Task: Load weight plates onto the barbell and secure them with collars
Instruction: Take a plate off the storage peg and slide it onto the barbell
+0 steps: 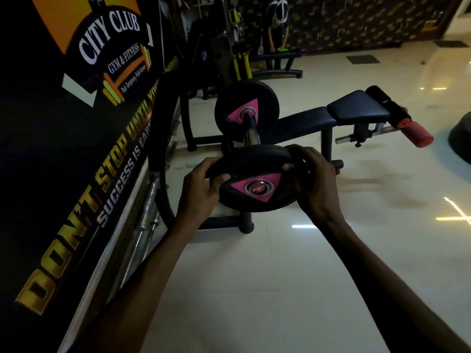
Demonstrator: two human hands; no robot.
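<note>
A black weight plate (254, 174) with a pink triangle and a chrome hub is held in front of me at the end of the barbell sleeve (251, 135). My left hand (204, 184) grips its left rim, thumb on the face. My right hand (313, 174) grips its right rim, fingers curled over the edge. Further along the chrome sleeve a second black plate (244, 108) with the same pink triangle sits on the bar. The sleeve's tip is hidden behind the held plate. I see no collar.
A black bench (331, 115) with red and black foam rollers (413, 133) stands beyond the bar. A banner wall (76, 123) runs along my left, with spare chrome bars (147, 215) leaning at its foot. A person (277, 29) bends over a far bench. Glossy tiled floor (280, 276) lies below.
</note>
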